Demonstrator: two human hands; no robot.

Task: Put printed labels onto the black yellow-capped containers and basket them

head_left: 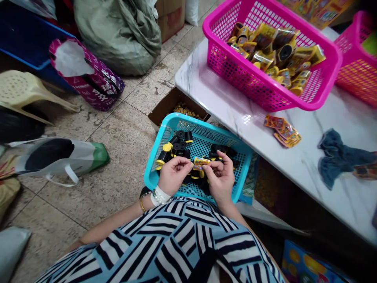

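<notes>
A turquoise basket (165,133) rests on my lap and holds several black and yellow spools (176,147). Over it, my left hand (173,175) and my right hand (220,177) pinch a small yellow printed packet (201,162) between their fingertips, one hand at each end. Both hands are closed on it. Bracelets circle my left wrist.
A marble-topped table (235,106) at right carries a pink basket (265,86) of wrapped yellow items, a stack of printed labels (283,131), a blue cloth (338,157) and a second pink basket (357,70). A cardboard box (165,108), bags and a plastic stool (23,92) stand on the tiled floor.
</notes>
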